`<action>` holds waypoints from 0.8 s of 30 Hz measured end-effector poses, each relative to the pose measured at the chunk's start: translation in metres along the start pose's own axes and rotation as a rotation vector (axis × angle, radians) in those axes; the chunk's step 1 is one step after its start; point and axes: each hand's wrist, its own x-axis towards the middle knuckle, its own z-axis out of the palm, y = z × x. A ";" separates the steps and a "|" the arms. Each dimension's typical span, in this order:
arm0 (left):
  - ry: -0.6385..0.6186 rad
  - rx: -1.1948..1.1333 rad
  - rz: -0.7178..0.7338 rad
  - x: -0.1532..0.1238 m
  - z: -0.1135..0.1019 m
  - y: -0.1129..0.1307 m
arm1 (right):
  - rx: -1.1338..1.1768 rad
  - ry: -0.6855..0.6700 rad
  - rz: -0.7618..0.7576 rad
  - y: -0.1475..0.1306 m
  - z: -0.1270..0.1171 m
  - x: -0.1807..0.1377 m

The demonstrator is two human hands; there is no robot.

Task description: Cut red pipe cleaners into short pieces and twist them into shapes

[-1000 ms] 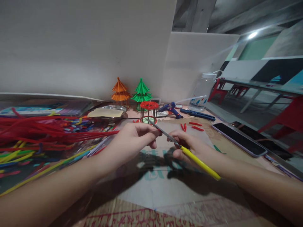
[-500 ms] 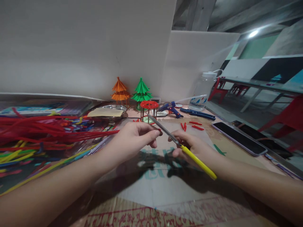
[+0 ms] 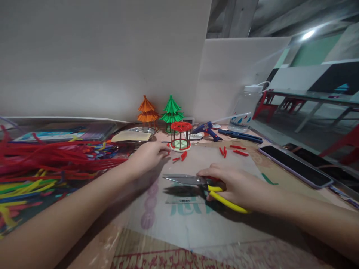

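My right hand (image 3: 238, 183) holds a pair of scissors (image 3: 227, 201) with yellow handles, low over the mat. Their blades are together and point left. Beside the small round frame (image 3: 181, 127), red on top with brown posts and a pale green base, is my left hand (image 3: 150, 155). Its fingers are bent together at a short red pipe cleaner piece (image 3: 168, 152), partly hidden by the fingertips. More cut red pieces (image 3: 183, 156) lie in front of the frame.
Orange (image 3: 147, 110) and green (image 3: 171, 110) tiered pagodas stand at the back wall. A blue glue gun (image 3: 209, 130), water bottle (image 3: 244, 108) and phone (image 3: 294, 166) are to the right. Loose pipe cleaners (image 3: 56, 153) pile up on the left. More red bits (image 3: 240, 153) lie right of centre.
My left hand has moved left, away from the scissors, to beside the round frame. My right hand has lowered the scissors, and their blades now point left, nearly level.
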 end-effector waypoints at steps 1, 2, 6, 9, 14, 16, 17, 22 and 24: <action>0.009 0.029 -0.009 0.000 -0.003 -0.002 | -0.025 -0.016 -0.006 0.003 0.001 0.001; 0.014 0.051 -0.015 0.001 -0.007 -0.005 | -0.051 -0.028 -0.013 0.007 0.002 0.001; -0.018 0.122 -0.058 0.003 -0.019 -0.012 | -0.143 -0.080 -0.014 0.012 0.001 0.000; -0.046 0.161 -0.086 0.004 -0.023 -0.013 | -0.170 -0.155 -0.014 0.006 -0.006 -0.003; -0.059 0.189 -0.099 0.001 -0.032 -0.008 | -0.132 -0.051 0.008 0.016 -0.030 0.020; -0.044 0.202 -0.078 0.000 -0.037 -0.006 | -0.257 0.109 0.112 0.032 -0.037 0.042; -0.033 0.213 -0.075 0.000 -0.040 -0.005 | -0.326 0.145 0.157 0.042 -0.040 0.054; -0.008 0.243 -0.139 -0.002 -0.048 -0.008 | -0.397 0.158 0.277 0.081 -0.039 0.097; -0.007 0.226 -0.161 -0.002 -0.050 -0.014 | -0.407 0.177 0.280 0.089 -0.034 0.103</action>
